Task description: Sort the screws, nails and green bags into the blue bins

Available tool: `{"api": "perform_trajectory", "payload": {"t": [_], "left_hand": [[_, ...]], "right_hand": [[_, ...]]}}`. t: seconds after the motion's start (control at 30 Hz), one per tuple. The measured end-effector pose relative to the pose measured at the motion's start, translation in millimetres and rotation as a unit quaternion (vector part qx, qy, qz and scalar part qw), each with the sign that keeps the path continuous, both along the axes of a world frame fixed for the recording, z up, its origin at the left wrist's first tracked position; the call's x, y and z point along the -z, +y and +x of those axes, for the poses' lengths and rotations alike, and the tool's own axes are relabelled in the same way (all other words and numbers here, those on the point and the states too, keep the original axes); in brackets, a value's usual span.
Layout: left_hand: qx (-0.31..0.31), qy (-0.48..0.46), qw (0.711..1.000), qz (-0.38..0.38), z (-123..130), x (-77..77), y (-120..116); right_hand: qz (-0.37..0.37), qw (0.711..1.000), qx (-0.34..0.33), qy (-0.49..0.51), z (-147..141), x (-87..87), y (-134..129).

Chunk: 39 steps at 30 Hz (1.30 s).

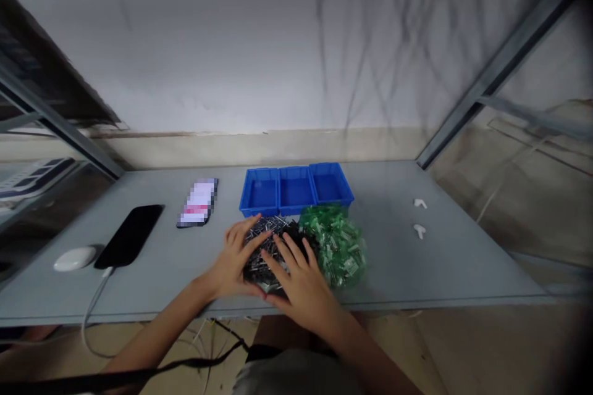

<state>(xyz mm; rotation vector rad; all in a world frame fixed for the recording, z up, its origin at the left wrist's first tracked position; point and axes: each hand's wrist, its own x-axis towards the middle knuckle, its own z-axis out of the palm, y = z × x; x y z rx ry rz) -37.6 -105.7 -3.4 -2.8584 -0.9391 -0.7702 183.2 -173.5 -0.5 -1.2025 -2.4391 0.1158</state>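
Note:
My left hand (pixel 234 259) is on the left side of a heap of small, thin, metallic pieces (pixel 264 262), its fingers spread. My right hand (pixel 299 281) lies over the front right of the same heap, fingers apart and touching the pieces. Between this heap and the green one, darker black pieces (pixel 296 234) show partly behind my right fingers. Just right of my right hand sits a mound of translucent green small parts (pixel 338 250); whether a bag encloses it I cannot tell. Three joined blue trays (pixel 278 192) stand directly behind the heaps.
On the left of the grey table (pixel 393 271) lie a lit phone (pixel 198 202), a dark phone (pixel 132 236) with a white cable (pixel 95 299), and a white rounded object (pixel 75 258). Two white earbuds (pixel 419 231) rest on the right. Metal frame posts (pixel 491 80) rise at both sides.

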Motion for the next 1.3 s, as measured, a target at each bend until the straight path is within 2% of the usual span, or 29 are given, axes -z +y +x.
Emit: {"api": "perform_trajectory", "payload": {"t": [0.03, 0.1, 0.17, 0.23, 0.27, 0.4, 0.5, 0.6, 0.8, 0.93, 1.3], "left_hand": [[0.004, 0.034, 0.999, 0.006, 0, 0.5, -3], [0.003, 0.087, 0.996, 0.016, 2, 1.2, -6], [-0.001, 0.116, 0.993, 0.02, 8, 2.2, -7], [-0.003, 0.124, 0.992, 0.025, 15, 4.0, -6], [-0.002, 0.124, 0.992, 0.03, 19, 5.0, -5], [0.009, 0.12, 0.992, 0.041, 31, 7.0, 1], [0.012, 0.128, 0.991, 0.021, 37, 6.5, 6], [0.005, 0.134, 0.991, 0.011, 41, 7.0, 10], [0.011, 0.145, 0.989, 0.009, 44, 6.8, 13], [0.011, 0.151, 0.988, -0.009, 43, 3.3, 11], [0.013, 0.152, 0.988, -0.011, 40, 4.0, 8]], "right_hand": [[0.006, 1.0, -0.008, 0.004, 11, -3.3, 1], [0.025, 0.998, 0.033, 0.04, 40, -10.1, 9], [0.042, 0.983, 0.139, 0.112, 75, -13.9, 24], [0.031, 0.949, 0.243, 0.197, 108, -11.3, 45], [0.011, 0.933, 0.272, 0.237, 122, -7.3, 56], [-0.134, 0.871, 0.283, 0.378, 152, 17.6, 90], [-0.165, 0.849, 0.241, 0.44, 153, 29.8, 105], [-0.155, 0.855, 0.22, 0.443, 150, 30.1, 115], [-0.088, 0.877, 0.223, 0.416, 145, 22.0, 126], [-0.086, 0.887, 0.19, 0.411, 140, 19.8, 130], [-0.097, 0.896, 0.153, 0.406, 136, 19.9, 128]]}}
